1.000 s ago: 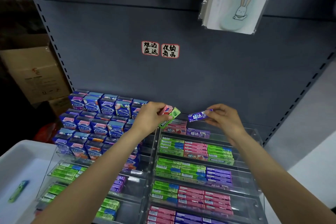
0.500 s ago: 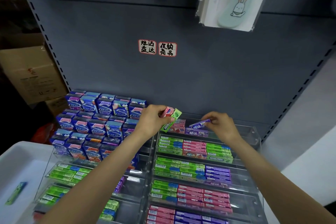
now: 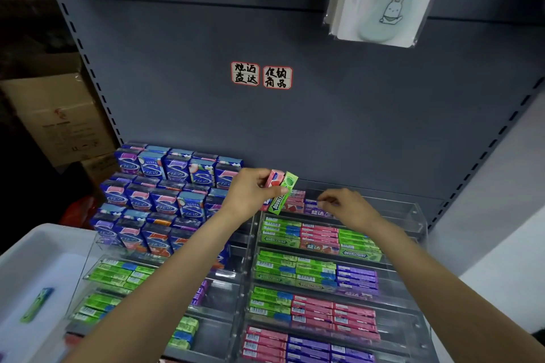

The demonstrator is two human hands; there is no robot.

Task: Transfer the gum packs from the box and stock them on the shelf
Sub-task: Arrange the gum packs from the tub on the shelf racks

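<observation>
Purple pack going into the top tier, two more held ready.

Our right hand point(image 3: 346, 207), right of centre, has its fingers curled down over a purple pack point(image 3: 317, 211) in the top row of the clear rack point(image 3: 413, 215); we cannot tell whether they pinch it or only press it. Our left hand point(image 3: 253, 193) grips a green pack point(image 3: 283, 194) and a pink pack point(image 3: 272, 179), fanned. These are slim, glossy cardboard sticks, so we judge one could slide from that loose fan, or the purple one could ride up on its neighbours and sit crooked. One green pack point(image 3: 37, 305) remains in the white box point(image 3: 44, 244), lower left.
</observation>
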